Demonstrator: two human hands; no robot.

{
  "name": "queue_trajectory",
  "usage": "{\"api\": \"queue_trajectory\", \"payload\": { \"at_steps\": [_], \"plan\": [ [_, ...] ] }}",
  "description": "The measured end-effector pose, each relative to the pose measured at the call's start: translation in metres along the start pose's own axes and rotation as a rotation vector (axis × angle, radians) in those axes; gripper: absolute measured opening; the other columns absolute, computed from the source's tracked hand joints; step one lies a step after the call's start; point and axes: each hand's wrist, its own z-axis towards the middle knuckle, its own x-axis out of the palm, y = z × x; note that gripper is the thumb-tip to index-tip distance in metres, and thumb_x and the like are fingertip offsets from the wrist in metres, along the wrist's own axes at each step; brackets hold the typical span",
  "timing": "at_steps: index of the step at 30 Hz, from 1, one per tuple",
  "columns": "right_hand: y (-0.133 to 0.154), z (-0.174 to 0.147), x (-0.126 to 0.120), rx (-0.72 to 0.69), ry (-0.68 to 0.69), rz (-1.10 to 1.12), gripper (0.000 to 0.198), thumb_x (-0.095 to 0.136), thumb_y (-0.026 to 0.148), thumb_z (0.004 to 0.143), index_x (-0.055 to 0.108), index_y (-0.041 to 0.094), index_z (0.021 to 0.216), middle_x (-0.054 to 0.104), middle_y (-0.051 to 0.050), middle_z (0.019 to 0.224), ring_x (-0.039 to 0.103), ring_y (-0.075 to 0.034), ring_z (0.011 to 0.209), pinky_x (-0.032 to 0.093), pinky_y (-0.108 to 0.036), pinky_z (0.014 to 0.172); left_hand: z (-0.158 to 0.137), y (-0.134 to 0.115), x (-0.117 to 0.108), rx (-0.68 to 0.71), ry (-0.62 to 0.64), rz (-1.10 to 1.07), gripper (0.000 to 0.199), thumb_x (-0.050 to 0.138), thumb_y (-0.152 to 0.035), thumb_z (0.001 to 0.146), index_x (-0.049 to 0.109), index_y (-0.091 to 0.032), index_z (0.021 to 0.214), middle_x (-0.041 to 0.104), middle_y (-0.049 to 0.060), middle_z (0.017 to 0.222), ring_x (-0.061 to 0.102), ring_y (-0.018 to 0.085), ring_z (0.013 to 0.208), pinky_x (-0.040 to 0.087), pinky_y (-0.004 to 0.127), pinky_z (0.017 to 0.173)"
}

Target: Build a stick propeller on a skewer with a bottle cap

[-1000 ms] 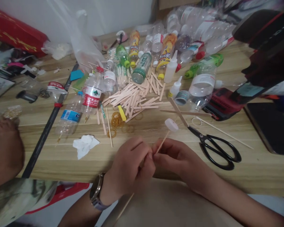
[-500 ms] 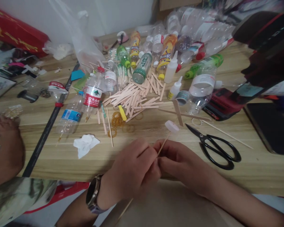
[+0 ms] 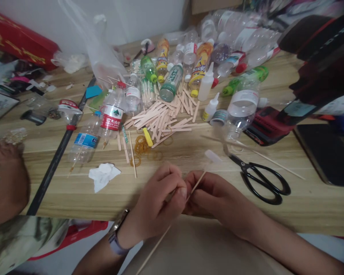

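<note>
A thin bamboo skewer [image 3: 157, 244] runs diagonally between my two hands above the table's front edge, its lower end towards my lap. My left hand [image 3: 162, 202] pinches it between thumb and curled fingers. Against it, my right hand [image 3: 218, 198] is closed round the skewer's upper part, its fingertips partly hidden. Beyond the right fingers, a whitish, blurred plastic piece [image 3: 213, 156] sits near the skewer's far end. Past that, a wooden craft stick [image 3: 237, 143] and another blurred strip cross each other; how they join the skewer I cannot tell. Black-handled scissors [image 3: 246, 168] lie to the right.
Behind my hands lie a heap of craft sticks [image 3: 157, 118], rubber bands [image 3: 141, 145] and many plastic bottles [image 3: 172, 82]. A red-and-black power tool [image 3: 271, 124] and a dark phone-like slab [image 3: 326, 152] are at right. Another person's hand [image 3: 7, 172] rests at left.
My left hand has shifted slightly left, its thumb now showing on the skewer. The white piece and crossed strips have turned and moved a little right.
</note>
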Motion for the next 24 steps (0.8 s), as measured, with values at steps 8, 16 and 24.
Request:
{"api": "queue_trajectory", "payload": {
  "at_steps": [8, 16, 24],
  "plan": [
    [-0.002, -0.001, 0.002, -0.178, 0.041, -0.142, 0.008, 0.057, 0.029, 0.076, 0.055, 0.022, 0.072, 0.056, 0.001, 0.067, 0.053, -0.015, 0.064, 0.045, -0.031, 0.066, -0.004, -0.003, 0.006, -0.085, -0.098, -0.315, 0.027, 0.048, -0.024, 0.095, 0.051, -0.02, 0.069, 0.063, 0.003, 0.08, 0.055, 0.015, 0.068, 0.044, 0.028, 0.065],
    [-0.005, -0.011, -0.007, -0.432, 0.012, -0.458, 0.008, 0.048, 0.016, 0.08, 0.053, 0.021, 0.076, 0.056, 0.0, 0.074, 0.051, -0.015, 0.068, 0.04, -0.027, 0.062, -0.003, 0.005, 0.015, -0.29, -0.073, -0.848, 0.038, 0.056, -0.037, 0.089, 0.037, -0.02, 0.06, 0.046, -0.004, 0.061, 0.031, 0.006, 0.042, 0.023, 0.021, 0.038],
    [-0.008, -0.01, -0.008, -0.556, -0.031, -0.347, 0.033, 0.049, 0.024, 0.088, 0.029, 0.023, 0.062, 0.042, 0.003, 0.061, 0.037, -0.012, 0.056, 0.031, -0.027, 0.052, 0.002, 0.002, 0.015, -0.351, -0.043, -0.909, 0.035, 0.052, -0.035, 0.088, 0.033, -0.022, 0.062, 0.034, -0.007, 0.057, 0.03, 0.007, 0.042, 0.026, 0.018, 0.037]
  ]
}}
